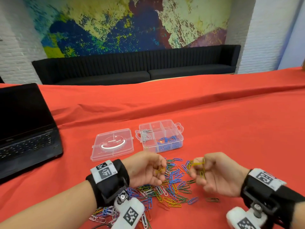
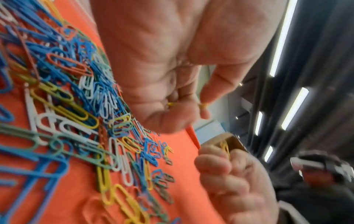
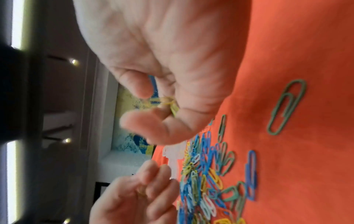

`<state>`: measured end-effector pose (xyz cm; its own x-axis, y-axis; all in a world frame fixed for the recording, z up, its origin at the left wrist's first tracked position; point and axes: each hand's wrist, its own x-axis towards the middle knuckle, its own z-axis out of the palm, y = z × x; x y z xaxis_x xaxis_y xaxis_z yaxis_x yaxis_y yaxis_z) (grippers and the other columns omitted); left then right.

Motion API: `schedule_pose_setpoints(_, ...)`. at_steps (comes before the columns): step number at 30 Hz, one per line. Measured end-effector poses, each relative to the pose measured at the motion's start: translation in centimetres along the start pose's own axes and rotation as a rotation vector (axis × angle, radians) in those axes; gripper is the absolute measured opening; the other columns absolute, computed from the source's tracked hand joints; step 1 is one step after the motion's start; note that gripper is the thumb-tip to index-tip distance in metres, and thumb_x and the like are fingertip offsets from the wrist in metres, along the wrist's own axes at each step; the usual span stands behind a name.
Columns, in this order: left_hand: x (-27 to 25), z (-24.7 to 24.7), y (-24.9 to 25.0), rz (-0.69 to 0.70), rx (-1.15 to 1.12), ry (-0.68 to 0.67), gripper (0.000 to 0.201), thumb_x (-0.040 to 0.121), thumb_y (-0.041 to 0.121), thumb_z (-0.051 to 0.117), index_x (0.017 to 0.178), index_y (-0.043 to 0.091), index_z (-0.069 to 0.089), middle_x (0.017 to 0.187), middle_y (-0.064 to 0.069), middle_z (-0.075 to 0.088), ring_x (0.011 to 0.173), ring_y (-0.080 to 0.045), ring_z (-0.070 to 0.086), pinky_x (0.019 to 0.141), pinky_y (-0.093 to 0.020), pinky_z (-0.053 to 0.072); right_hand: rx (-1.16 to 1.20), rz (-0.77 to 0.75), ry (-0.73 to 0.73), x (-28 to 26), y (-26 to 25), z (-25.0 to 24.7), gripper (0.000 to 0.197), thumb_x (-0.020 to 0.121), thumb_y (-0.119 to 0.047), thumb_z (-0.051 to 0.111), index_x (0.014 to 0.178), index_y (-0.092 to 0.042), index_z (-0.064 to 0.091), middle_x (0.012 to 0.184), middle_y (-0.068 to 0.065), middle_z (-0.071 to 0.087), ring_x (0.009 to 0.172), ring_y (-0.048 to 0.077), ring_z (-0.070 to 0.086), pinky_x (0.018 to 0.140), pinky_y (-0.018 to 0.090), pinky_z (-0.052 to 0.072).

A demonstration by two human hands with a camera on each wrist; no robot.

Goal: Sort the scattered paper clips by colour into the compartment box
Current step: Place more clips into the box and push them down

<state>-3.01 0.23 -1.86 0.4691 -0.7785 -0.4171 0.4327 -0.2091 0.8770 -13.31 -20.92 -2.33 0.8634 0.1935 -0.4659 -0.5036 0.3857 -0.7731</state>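
A heap of paper clips [image 1: 166,187] in blue, green, yellow, red and white lies on the red cloth in front of me. My left hand [image 1: 148,169] hovers over its left side and pinches a yellow clip [image 1: 160,170] in curled fingers. My right hand [image 1: 211,172] is raised over the right side and holds yellow clips [image 1: 200,167] between thumb and fingers; they also show in the right wrist view [image 3: 168,103]. The clear compartment box [image 1: 160,135] stands beyond the heap, with white clips [image 1: 145,134] in a left cell and blue clips [image 1: 170,142] in the near right cells.
The box's clear lid [image 1: 113,143] lies flat to the left of the box. An open black laptop [image 1: 24,129] stands at the far left of the table. A single green clip [image 1: 212,199] lies apart, right of the heap. A black bench [image 1: 132,66] runs along the wall.
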Motion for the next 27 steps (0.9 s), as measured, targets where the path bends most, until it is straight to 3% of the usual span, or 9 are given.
schedule_pose_setpoints(3,0.6,1.2,-0.1,0.047,0.417,0.124,0.016,0.084,0.009,0.051,0.072,0.014,0.061,0.055,0.005,0.042,0.046,-0.009,0.038,0.043,-0.018,0.033,0.095,0.015,0.044,0.0,-0.7,-0.2,0.019,0.059,-0.005,0.032,0.067,-0.005,0.05,0.068,0.014,0.046,0.042,0.019,0.038,0.035,0.018,0.034)
schedule_pose_setpoints(6,1.1,2.7,-0.3,0.19,1.252,0.117,0.008,0.086,0.022,0.062,0.087,0.02,0.069,0.052,0.01,0.047,0.045,-0.001,0.042,0.051,-0.017,0.038,-0.186,0.026,0.185,0.3,-1.5,-0.7,0.02,0.074,-0.012,0.032,0.07,-0.009,0.051,0.062,0.006,0.042,0.042,0.014,0.03,0.037,0.015,0.024)
schedule_pose_setpoints(9,1.4,3.9,-0.4,0.236,1.595,0.044,0.014,0.085,0.028,0.064,0.095,0.021,0.071,0.065,0.008,0.05,0.064,-0.009,0.048,0.067,-0.023,0.043,-0.486,0.025,0.337,1.2,-2.2,-1.7,0.023,0.087,-0.017,0.035,0.076,-0.009,0.054,0.057,0.003,0.044,0.039,0.012,0.031,0.037,0.016,0.023)
schedule_pose_setpoints(13,1.9,4.4,-0.3,0.235,1.725,0.063,0.01,0.087,0.024,0.062,0.09,0.018,0.069,0.068,0.007,0.049,0.073,-0.016,0.048,0.066,-0.028,0.04,-0.385,0.099,0.291,1.7,-3.2,-1.8,0.039,0.097,-0.033,0.036,0.076,-0.008,0.056,0.066,0.01,0.059,0.045,0.018,0.052,0.041,0.022,0.046)
schedule_pose_setpoints(16,2.0,4.1,-0.3,0.218,1.711,0.041,0.009,0.088,0.022,0.06,0.09,0.018,0.067,0.074,0.005,0.054,0.073,-0.015,0.048,0.066,-0.026,0.036,-0.335,0.077,0.263,2.1,-3.4,-1.7,0.036,0.097,-0.036,0.044,0.075,-0.009,0.054,0.071,0.012,0.062,0.049,0.02,0.058,0.044,0.025,0.051)
schedule_pose_setpoints(20,1.7,3.5,-0.1,0.19,1.676,0.033,0.012,0.084,0.027,0.066,0.093,0.02,0.07,0.063,0.008,0.049,0.069,-0.015,0.047,0.067,-0.025,0.041,-0.433,0.018,0.336,2.4,-3.2,-2.2,0.013,0.095,-0.009,0.044,0.086,-0.007,0.053,0.071,0.011,0.063,0.045,0.015,0.055,0.042,0.022,0.048)
schedule_pose_setpoints(22,1.7,3.3,-0.1,0.19,1.709,0.027,0.012,0.083,0.029,0.067,0.091,0.02,0.07,0.057,0.009,0.046,0.068,-0.015,0.047,0.067,-0.028,0.044,-0.501,-0.011,0.405,2.5,-3.5,-2.6,0.017,0.092,-0.001,0.039,0.09,-0.007,0.055,0.067,0.008,0.058,0.041,0.012,0.048,0.038,0.019,0.041)
schedule_pose_setpoints(25,1.9,3.1,-0.3,0.155,1.743,-0.01,0.012,0.087,0.028,0.063,0.089,0.018,0.068,0.064,0.007,0.052,0.069,-0.016,0.049,0.067,-0.028,0.042,-0.684,-0.007,0.531,3.0,-4.0,-2.7,0.018,0.086,-0.002,0.038,0.08,-0.01,0.052,0.057,0.004,0.038,0.038,0.012,0.029,0.039,0.015,0.026)
schedule_pose_setpoints(27,2.0,3.1,-0.3,0.12,1.75,-0.05,0.013,0.089,0.027,0.06,0.089,0.016,0.066,0.072,0.004,0.057,0.07,-0.017,0.05,0.065,-0.027,0.04,-0.998,-0.018,0.596,3.4,-4.2,-2.5,0.011,0.086,-0.009,0.046,0.076,-0.011,0.051,0.058,0.005,0.037,0.036,0.014,0.03,0.037,0.015,0.025)
